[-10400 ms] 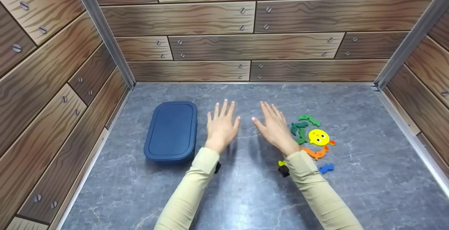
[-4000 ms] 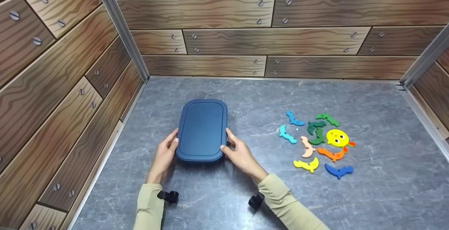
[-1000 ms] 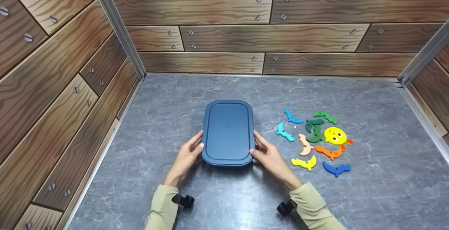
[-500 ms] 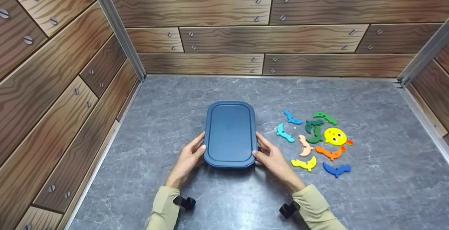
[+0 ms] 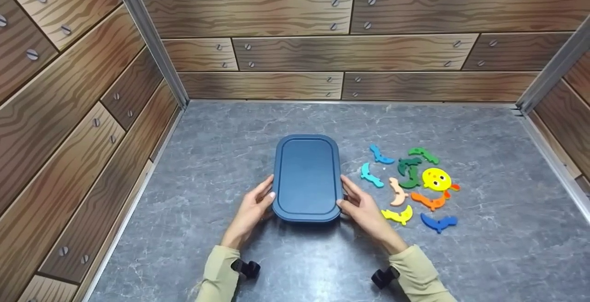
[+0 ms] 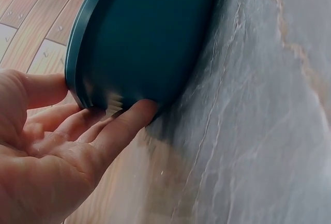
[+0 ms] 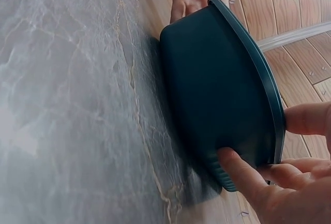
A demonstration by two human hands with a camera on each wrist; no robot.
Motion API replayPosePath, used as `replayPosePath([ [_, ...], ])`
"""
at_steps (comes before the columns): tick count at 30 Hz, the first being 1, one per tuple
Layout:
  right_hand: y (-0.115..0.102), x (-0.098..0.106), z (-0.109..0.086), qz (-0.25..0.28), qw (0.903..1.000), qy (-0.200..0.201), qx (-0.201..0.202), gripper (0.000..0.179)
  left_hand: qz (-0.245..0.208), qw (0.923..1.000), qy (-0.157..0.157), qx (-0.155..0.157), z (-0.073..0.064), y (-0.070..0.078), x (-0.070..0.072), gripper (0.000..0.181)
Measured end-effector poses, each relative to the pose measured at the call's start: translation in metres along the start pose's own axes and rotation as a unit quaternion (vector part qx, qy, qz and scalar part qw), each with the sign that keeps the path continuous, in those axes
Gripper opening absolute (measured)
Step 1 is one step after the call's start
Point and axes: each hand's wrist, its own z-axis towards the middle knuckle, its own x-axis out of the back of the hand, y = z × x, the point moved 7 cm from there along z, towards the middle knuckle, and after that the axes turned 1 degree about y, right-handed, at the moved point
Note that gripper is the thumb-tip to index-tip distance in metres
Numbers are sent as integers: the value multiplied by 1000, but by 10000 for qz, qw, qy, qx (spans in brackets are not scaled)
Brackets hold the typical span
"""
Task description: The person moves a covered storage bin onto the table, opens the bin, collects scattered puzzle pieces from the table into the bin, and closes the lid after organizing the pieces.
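A dark blue lidded box (image 5: 307, 177) with rounded corners stands on the grey marbled surface, in the middle of the head view. My left hand (image 5: 251, 210) grips its left side, thumb at the lid's edge and fingers against the wall below. On the opposite side my right hand (image 5: 366, 212) holds it the same way. In the left wrist view the box's side wall (image 6: 145, 43) shows close up, with the fingertips on it. The right wrist view shows the ribbed end of the box (image 7: 222, 79) under the right fingers. The lid is on, so the inside is hidden.
Right of the box lie several flat, colourful curved puzzle pieces, among them a yellow face piece (image 5: 436, 180), an orange piece (image 5: 429, 200), a blue piece (image 5: 439, 222) and a yellow piece (image 5: 399, 215) close to my right hand. Wood-patterned walls (image 5: 258, 53) enclose the surface.
Both hands first hovered apart from the box; they then took hold of its sides and moved it from the left to the middle. In the last second it hardly shifts.
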Motion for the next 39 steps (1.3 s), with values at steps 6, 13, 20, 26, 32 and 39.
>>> replayPosePath([
  [6,0,6,-3,-71,9999,71,-47,67,-79,9999,-85,44,0,-1,-6,56],
  [13,0,11,-5,45,9999,74,-89,67,-87,9998,-139,75,0,-1,-12,56],
  [20,1,15,-8,82,9998,0,-167,67,97,9998,-142,-119,2,-1,-16,56],
  [26,2,18,-10,164,9996,-46,-210,66,39,9999,-110,-39,2,-2,-19,57],
  [32,3,21,-11,-28,9997,26,-252,67,-116,9998,-138,7,2,-3,-22,56],
  [39,4,26,-12,-29,9995,25,-327,67,-238,9996,-136,59,2,-6,-27,57],
])
